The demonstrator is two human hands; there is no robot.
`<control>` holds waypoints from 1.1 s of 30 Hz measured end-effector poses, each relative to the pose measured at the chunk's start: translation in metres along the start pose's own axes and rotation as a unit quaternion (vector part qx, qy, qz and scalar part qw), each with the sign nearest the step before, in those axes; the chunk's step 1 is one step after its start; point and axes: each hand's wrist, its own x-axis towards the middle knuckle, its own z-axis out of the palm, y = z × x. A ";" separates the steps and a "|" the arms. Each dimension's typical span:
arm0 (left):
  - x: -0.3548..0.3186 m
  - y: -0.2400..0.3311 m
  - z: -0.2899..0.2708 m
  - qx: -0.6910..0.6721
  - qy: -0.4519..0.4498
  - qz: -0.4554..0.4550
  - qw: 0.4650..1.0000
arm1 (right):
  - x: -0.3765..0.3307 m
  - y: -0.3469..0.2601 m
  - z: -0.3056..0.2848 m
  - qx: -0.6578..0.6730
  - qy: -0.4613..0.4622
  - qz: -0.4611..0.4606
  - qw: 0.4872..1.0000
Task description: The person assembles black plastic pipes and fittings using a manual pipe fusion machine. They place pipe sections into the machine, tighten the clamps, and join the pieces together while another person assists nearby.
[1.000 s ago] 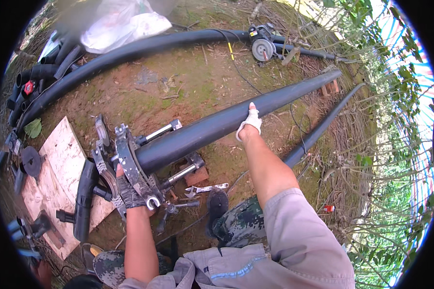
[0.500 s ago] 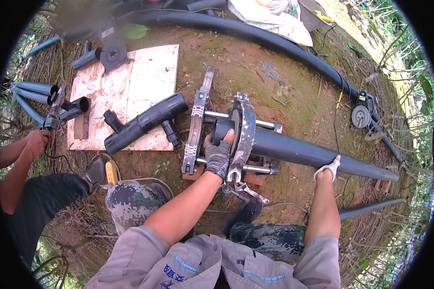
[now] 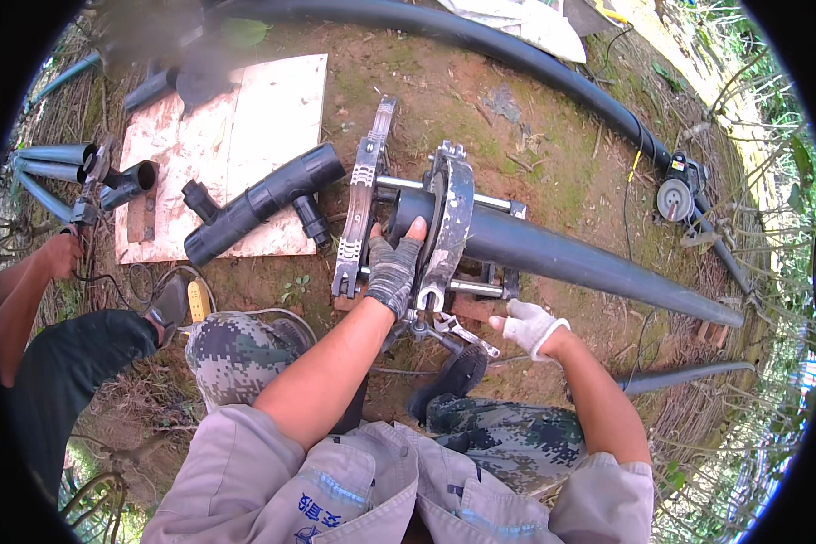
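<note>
A long black plastic pipe (image 3: 571, 254) passes through the ring clamp (image 3: 452, 231) of a metal pipe-welding frame, its near end showing past the ring. My left hand (image 3: 393, 276), in a grey glove with bare fingertips, grips that end between the ring and the open-jawed left clamp (image 3: 360, 213). Below the pipe and off it, my right hand (image 3: 529, 328) in a white glove hangs in the air, fingers apart and holding nothing. An adjustable wrench (image 3: 468, 335) sits just left of it, against the bottom of the ring clamp.
A black tee fitting (image 3: 267, 204) lies across a pale board (image 3: 272, 109) at left. A co-worker's hand (image 3: 61, 256) holds a tool beside some pipes. A thick pipe (image 3: 517, 72) curves behind; an angle grinder (image 3: 677, 198) stands far right. A yellow power strip (image 3: 199, 301) lies near my knee.
My right hand has let go of the pipe and moved left and toward me, near the wrench. My left hand stays at the pipe end. The view has shifted slightly.
</note>
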 end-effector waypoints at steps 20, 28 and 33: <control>-0.029 -0.044 -0.070 0.267 -0.248 -0.102 0.926 | -0.003 -0.132 0.114 0.105 0.028 0.097 0.989; -0.040 -0.001 -0.058 0.168 -0.164 -0.272 0.933 | -0.033 -0.149 0.113 0.037 0.306 -0.057 0.950; -0.040 -0.008 -0.057 0.195 -0.214 -0.188 0.938 | -0.036 -0.145 0.093 -0.101 0.337 -0.164 0.922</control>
